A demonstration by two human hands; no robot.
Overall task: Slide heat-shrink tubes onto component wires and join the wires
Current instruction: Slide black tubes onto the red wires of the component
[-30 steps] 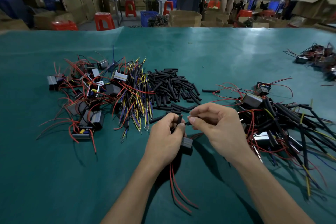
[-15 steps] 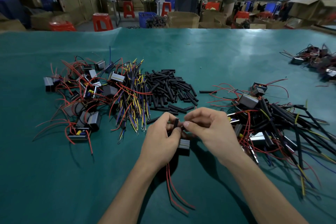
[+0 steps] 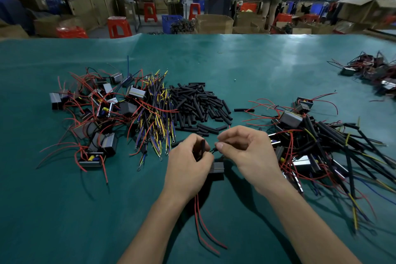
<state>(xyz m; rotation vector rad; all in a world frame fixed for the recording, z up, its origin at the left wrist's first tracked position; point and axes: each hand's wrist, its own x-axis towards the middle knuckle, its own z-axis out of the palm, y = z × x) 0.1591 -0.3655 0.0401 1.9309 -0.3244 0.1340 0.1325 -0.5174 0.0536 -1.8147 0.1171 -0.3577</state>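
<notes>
A: Position of the work?

B: Held above the green mat point(image 3: 64, 210), between both hands. Left hand point(image 3: 188, 169) curled around a black heat-shrink tube point(image 3: 202, 148), tube upright, long axis running roughly away from the body. Small black component block point(image 3: 216, 170) hanging just below the left thumb, two red leads point(image 3: 203, 229) trailing toward the body.

A: Right hand?

B: Right hand point(image 3: 246, 152) pinching a thin dark wire end point(image 3: 212, 150) between thumb and forefinger, remaining fingers loosely curled. Wire tip pointing left, just beside the tube, lying roughly across the tube's axis. Contact between tip and tube: cannot tell.

A: Governing relation for the coming move?

B: Probably alignment of wire tip with tube bore. Right hand nearer the tip; left hand steadying the tube.

A: Materials?

B: Tube: matte black, smooth, short hollow cylinder, likely pliable. Leads: thin, flexible, glossy red insulation. Block: hard-edged, rectangular.

A: Supply?

B: Loose tube pile point(image 3: 197, 107) beyond the hands; yellow-and-blue terminal wires point(image 3: 154, 118) left of it; finished assemblies point(image 3: 321, 146) at right.
</notes>
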